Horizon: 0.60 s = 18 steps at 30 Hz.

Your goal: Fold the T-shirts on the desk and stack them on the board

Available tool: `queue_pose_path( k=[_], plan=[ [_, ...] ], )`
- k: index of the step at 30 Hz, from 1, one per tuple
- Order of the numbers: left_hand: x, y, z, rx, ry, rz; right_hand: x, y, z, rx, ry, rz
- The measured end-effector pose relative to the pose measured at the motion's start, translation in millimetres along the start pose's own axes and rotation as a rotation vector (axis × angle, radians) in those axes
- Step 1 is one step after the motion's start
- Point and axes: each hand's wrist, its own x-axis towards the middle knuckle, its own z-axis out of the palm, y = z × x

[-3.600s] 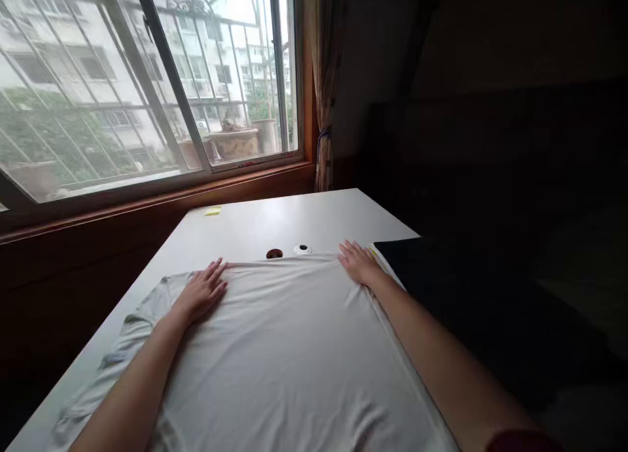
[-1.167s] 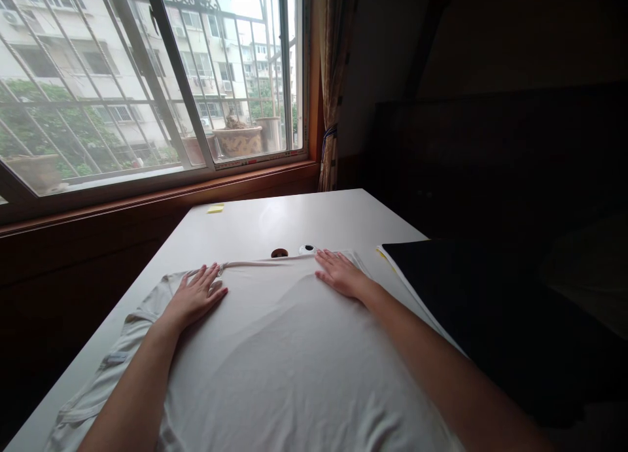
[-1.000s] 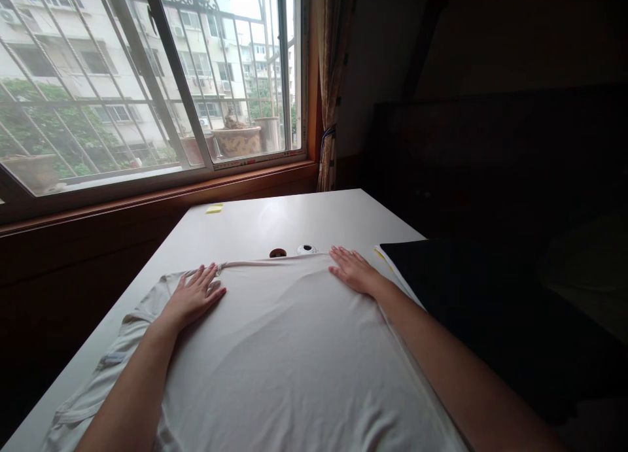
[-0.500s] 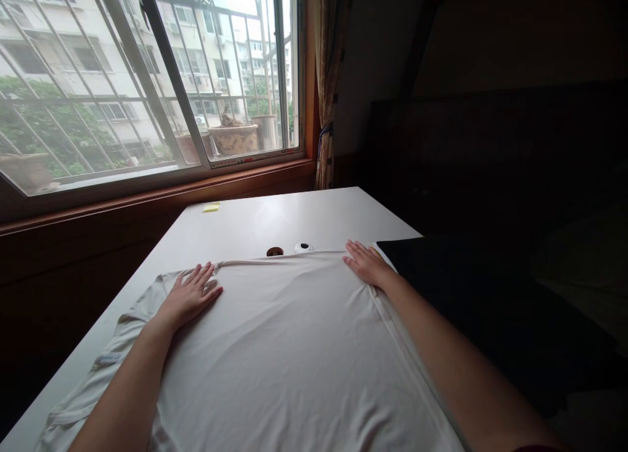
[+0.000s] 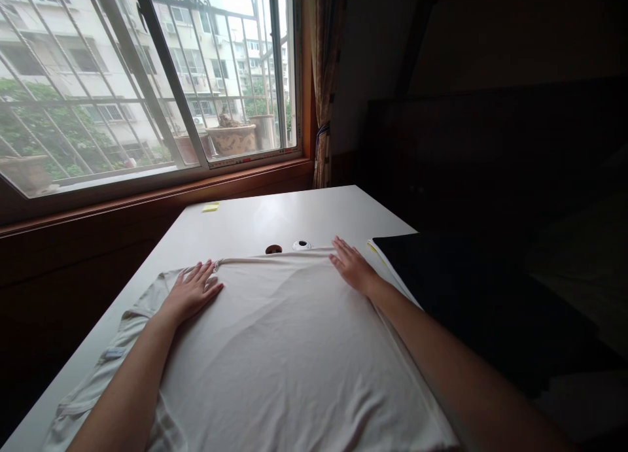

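Note:
A pale, off-white garment, it seems a T-shirt (image 5: 275, 347), lies spread over the white table (image 5: 314, 210), with light wrinkles across its middle and near side. My left hand (image 5: 193, 294) rests flat on its far left part, fingers spread beside a small bunched bit of the edge. On the far right corner lies my right hand (image 5: 354, 266), fingers stretched out and palm down. Along the left, the fabric is gathered in folds, and a small label (image 5: 112, 353) shows there. My left forearm covers part of those folds.
Dark cloth (image 5: 471, 301) with a white and yellow edge lies over the table's right side. Past the garment are a brown-rimmed hole (image 5: 273, 249) and a round white fitting (image 5: 301, 244). A yellow sticky note (image 5: 210, 207) is at the far left, below the barred window (image 5: 147, 86).
My right hand has slid a little to the left, and the fabric's right corner has shifted with it, baring some tabletop beside the dark cloth. My left hand stays in place.

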Motion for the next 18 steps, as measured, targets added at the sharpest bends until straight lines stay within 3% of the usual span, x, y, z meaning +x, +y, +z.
queue_pose_path(
  k=[3,6,14,18],
  plan=[
    [0,1,-1.6,0.008,-0.010,0.000,-31,-34,5,0.013,-0.067,-0.252],
    [-1,2,-3.8,0.015,-0.018,0.000,-58,-45,7,-0.005,-0.150,-0.324],
    [-1,5,-13.3,0.023,-0.059,0.021,-67,2,-9,-0.071,-0.163,-0.243],
    [-1,10,-19.9,0.034,-0.077,0.050,-66,12,-9,-0.090,-0.156,-0.190]
  ],
)
